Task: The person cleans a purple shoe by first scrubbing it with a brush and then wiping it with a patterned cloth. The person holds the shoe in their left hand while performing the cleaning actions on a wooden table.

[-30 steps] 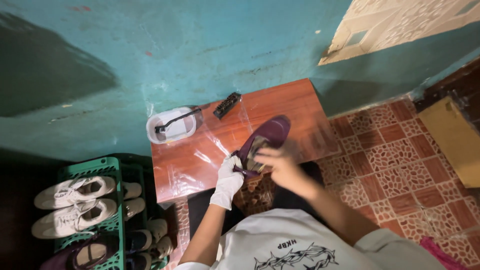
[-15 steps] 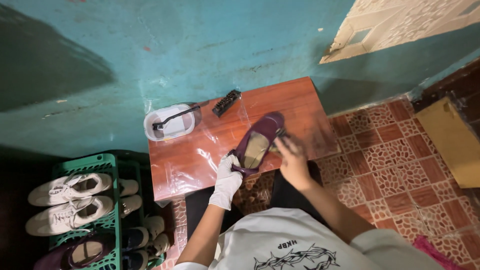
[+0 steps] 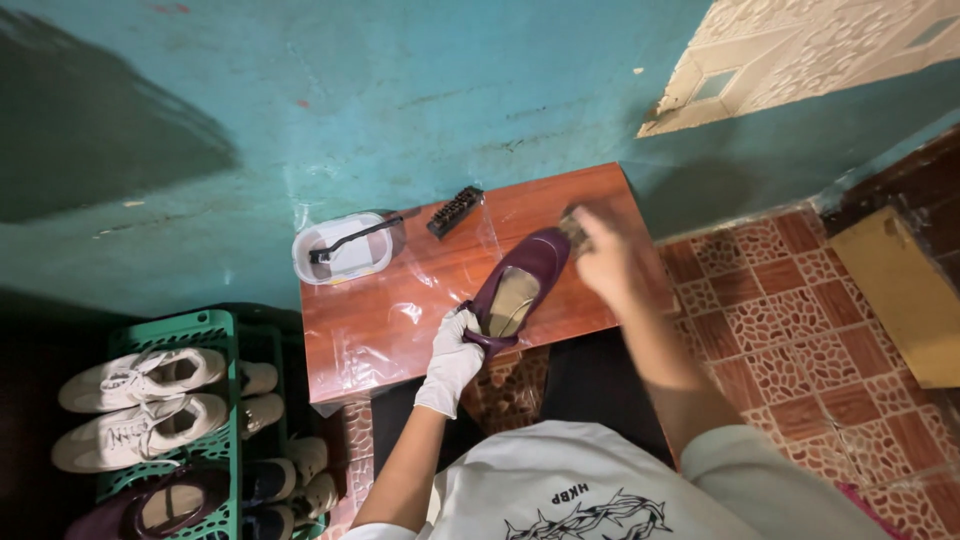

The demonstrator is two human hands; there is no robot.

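Teal-painted wall rises behind a low reddish-brown wooden table (image 3: 400, 320) covered with a clear plastic sheet, standing on a patterned red-and-cream tiled floor (image 3: 790, 330).

Fingers of the white-gloved left hand (image 3: 452, 355) are closed around the heel end of a dark purple flat shoe with a tan insole (image 3: 515, 290), pinning it to the tabletop near the front edge. The shoe lies at a slant, its toe pointing up and to the right. At that toe, the bare right hand (image 3: 605, 255) is curled over a small brown brush or pad (image 3: 572, 225) pressed against the shoe's tip; the hand is blurred, so how tightly it grips cannot be told.

Farther back on the table, near the wall, sits a white rectangular plastic tub (image 3: 345, 250) with a dark long-handled brush (image 3: 355, 240) laid across it, and just beside it to the right lies a black bristle brush (image 3: 455, 211).

To the left of the table stands a green plastic shoe rack (image 3: 215, 330) holding pale lace-up sneakers (image 3: 140, 400) and other pairs below them. A yellowish flat board (image 3: 895, 290) rests on the floor at the far right.
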